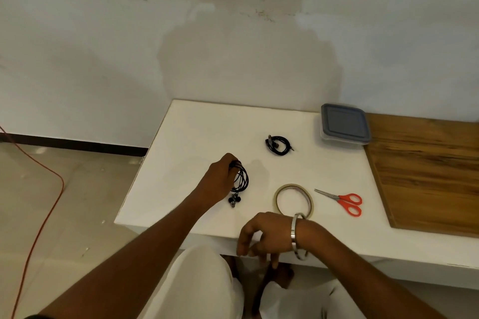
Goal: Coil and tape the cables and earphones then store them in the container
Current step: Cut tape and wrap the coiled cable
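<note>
- The left hand (220, 176) grips the coiled black earphones (239, 181) at the top of the loops, fingers curled round the bundled strands; the earbuds (234, 201) hang loose at the lower end, just above or on the white table (197, 132) (contact cannot be told).
- Handling judgement: the earphone cord is light, thin and springy. The loops are likely to spring open if the hold loosens, so the bundle is best pinched where the strands cross, not at the earbuds.
- The right hand (261, 237) hangs over the near table edge with fingers loosely curled downward, holding nothing; a metal bangle (298, 235) sits on its wrist.
- The tape roll (294, 201) lies flat just beyond the right wrist; the orange-handled scissors (342, 202) lie just to its right, blades closed and pointing left.
- A second coiled black cable (278, 145) rests farther back on the table, apart from the hands.
- The container (344, 122) stands at the far right with its grey lid on, straddling the table and the wooden board (427, 171).
- Clearance: open table surface lies between the earphones and the tape roll. The near edge is close to the right hand (small items may slide off).
</note>
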A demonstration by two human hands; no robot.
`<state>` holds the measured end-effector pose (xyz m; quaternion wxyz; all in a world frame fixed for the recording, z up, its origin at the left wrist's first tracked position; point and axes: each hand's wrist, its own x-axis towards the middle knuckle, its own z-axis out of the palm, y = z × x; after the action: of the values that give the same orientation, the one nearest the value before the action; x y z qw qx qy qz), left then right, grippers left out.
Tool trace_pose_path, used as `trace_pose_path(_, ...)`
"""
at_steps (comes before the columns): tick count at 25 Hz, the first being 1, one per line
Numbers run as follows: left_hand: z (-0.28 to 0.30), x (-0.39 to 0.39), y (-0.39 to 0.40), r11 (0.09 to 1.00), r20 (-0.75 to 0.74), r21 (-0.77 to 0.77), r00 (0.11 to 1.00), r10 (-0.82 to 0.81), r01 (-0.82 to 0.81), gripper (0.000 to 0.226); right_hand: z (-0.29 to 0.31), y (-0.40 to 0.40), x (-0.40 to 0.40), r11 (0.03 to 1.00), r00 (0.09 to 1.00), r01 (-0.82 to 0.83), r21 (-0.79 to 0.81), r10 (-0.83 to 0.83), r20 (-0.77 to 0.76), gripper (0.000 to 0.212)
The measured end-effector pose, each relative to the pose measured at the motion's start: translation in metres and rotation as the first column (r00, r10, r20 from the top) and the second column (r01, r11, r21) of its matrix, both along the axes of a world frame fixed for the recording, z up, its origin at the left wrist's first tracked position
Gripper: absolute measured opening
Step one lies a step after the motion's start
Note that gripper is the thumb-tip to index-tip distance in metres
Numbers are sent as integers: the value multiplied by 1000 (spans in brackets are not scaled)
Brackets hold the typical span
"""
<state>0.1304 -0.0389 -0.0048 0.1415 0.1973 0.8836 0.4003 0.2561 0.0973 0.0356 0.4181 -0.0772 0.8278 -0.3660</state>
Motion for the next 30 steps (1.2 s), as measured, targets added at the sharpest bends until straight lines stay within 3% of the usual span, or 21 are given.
trace_pose_path(3,3,-1,-1,1000,8,30,1000,-8,7,16,-4,-12,4,984,990,-94,150,109,-94,36)
trace_pose_path(6,3,-1,-2,999,15,39,1000,-22,22,16,-5,-19,8,961,977,-204,188,211,-20,48)
trace_pose_path(11,1,0,1,998,11,56,999,-30,29,15,-6,-26,17,961,985,-133,241,155,-76,61)
trace_pose_path(15,2,2,3,996,24,76,999,-44,42,14,4,-18,9,992,987,-9,128,30,-158,37)
trace_pose_path(18,3,2,4,996,30,79,999,-40,38,15,13,-5,1,989,987,-144,-17,145,73,45)
trace_pose_path(20,5,1,5,996,32,77,999,-40,38,16,16,-2,-2,990,988,103,-99,-90,128,30)
trace_pose_path(22,7,2,8,996,30,80,998,-49,46,17,17,0,-8,937,938,344,-66,-346,-24,20)
trace_pose_path(25,8,2,8,996,25,75,998,-59,57,17,13,-3,-11,942,901,328,70,-290,-323,39)
trace_pose_path(28,5,4,7,995,49,86,997,-64,59,17,4,-5,-4,937,911,275,215,-183,-369,62)
trace_pose_path(30,5,5,7,994,62,89,995,-76,70,16,-3,-1,-3,897,843,400,186,-281,-458,59)
